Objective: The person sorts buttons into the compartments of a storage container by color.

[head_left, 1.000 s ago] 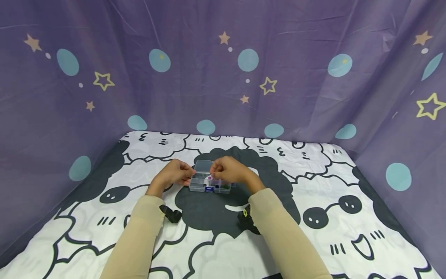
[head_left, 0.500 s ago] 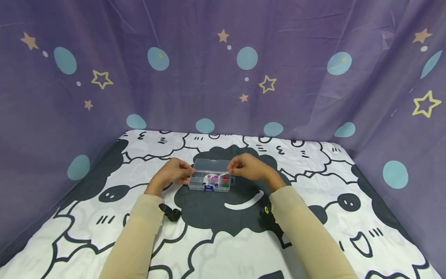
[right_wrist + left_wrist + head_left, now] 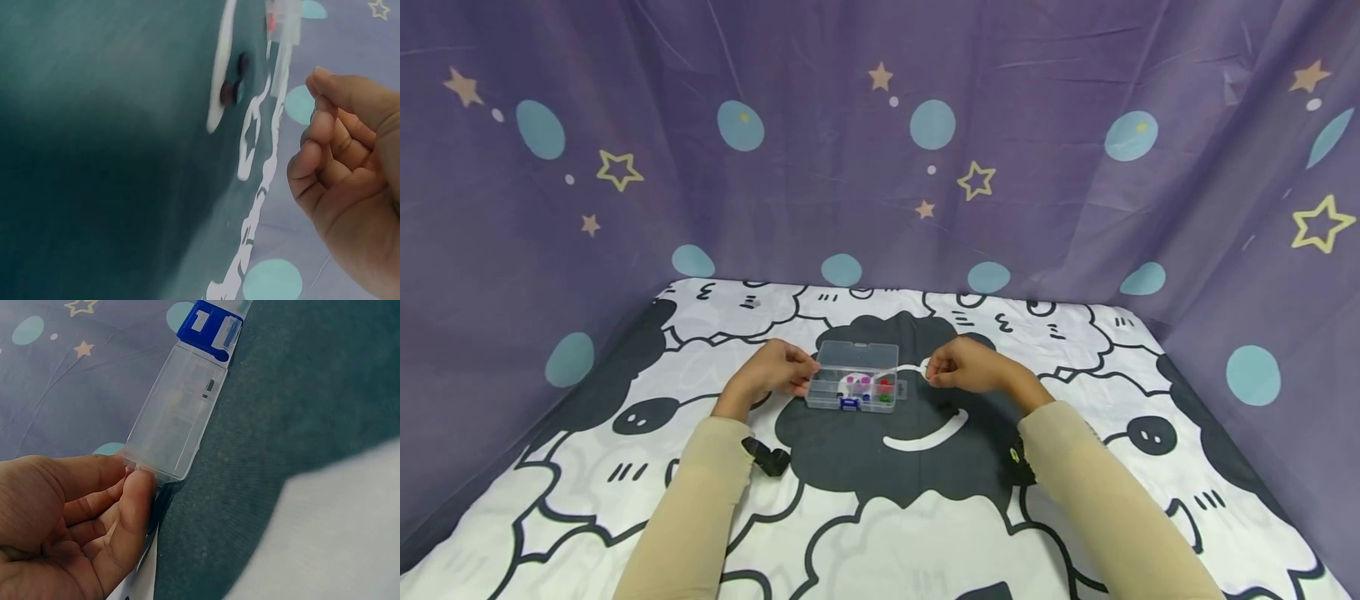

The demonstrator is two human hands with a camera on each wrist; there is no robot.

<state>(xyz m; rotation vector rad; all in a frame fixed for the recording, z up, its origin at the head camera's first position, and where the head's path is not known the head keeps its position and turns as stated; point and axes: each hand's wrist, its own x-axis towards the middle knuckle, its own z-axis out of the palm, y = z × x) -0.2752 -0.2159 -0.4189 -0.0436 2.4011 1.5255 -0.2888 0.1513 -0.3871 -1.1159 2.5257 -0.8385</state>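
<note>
A clear plastic compartment box lies on the dark printed patch, its clear lid raised at the back. Small pink pieces, red pieces, green pieces and blue ones show inside. A blue clasp is on its front. My left hand pinches the box's left end between thumb and fingers, as the left wrist view shows. My right hand is in the air right of the box, fingers loosely curled, nothing visible between them. Small dark pieces lie on the cloth, blurred in the right wrist view.
A white cloth with cartoon sheep covers the table. Purple curtains with stars and blue dots stand behind and at both sides. White printed strokes run across the dark patch near the right hand.
My right hand has left the box and moved to the right, away from its compartments, uncovering the coloured pieces and the lid. My left hand has stayed on the box's left end.
</note>
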